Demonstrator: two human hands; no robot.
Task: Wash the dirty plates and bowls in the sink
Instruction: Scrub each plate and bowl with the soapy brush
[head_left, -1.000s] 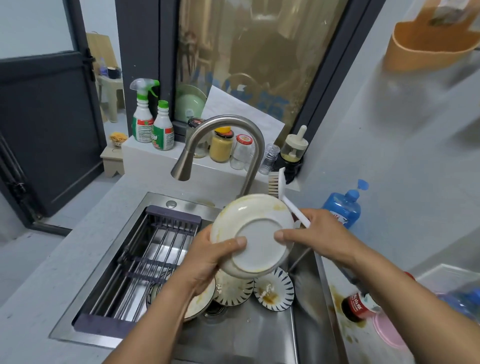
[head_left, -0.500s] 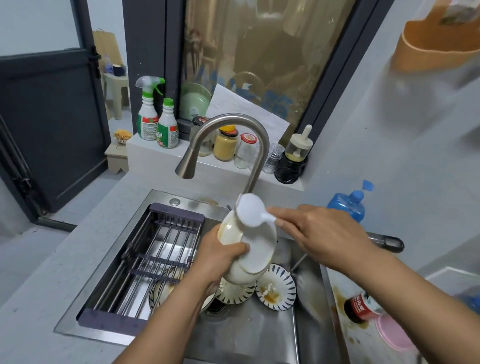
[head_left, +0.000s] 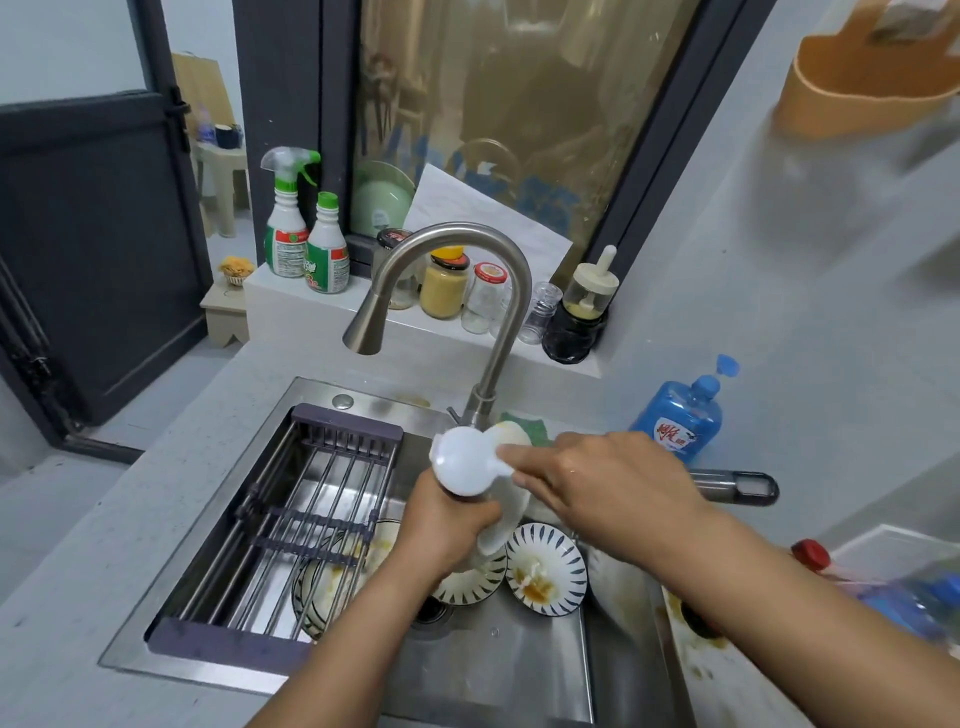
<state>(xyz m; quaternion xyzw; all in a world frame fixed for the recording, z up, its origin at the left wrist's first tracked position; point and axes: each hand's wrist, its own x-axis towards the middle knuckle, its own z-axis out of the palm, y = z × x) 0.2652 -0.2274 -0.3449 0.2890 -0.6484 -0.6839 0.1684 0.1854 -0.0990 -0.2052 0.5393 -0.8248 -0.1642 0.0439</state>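
Observation:
Over the steel sink (head_left: 519, 675) my left hand (head_left: 441, 525) grips a white plate (head_left: 506, 519), held on edge so I see mostly its rim. My right hand (head_left: 608, 488) holds a white dish brush (head_left: 467, 462) by its handle, the round head pressed on the plate's left face. Below lie dirty dishes: a striped bowl with brown sauce (head_left: 545, 569), a second striped dish (head_left: 470, 579) half hidden by my left wrist, and a stained bowl (head_left: 337, 577) under the rack. No water runs from the tap (head_left: 441, 270).
A purple-framed wire drying rack (head_left: 291, 519) spans the sink's left half. A blue soap bottle (head_left: 680, 415) and a dark pan handle (head_left: 737, 488) stand at the right. Spray bottles (head_left: 291, 218) and jars (head_left: 444, 286) line the ledge behind. A red-capped bottle (head_left: 810, 553) lies on the stained right counter.
The plate has turned from showing its underside to standing edge-on. My right hand swung the brush from upright behind the plate onto its left face and slid it down slightly.

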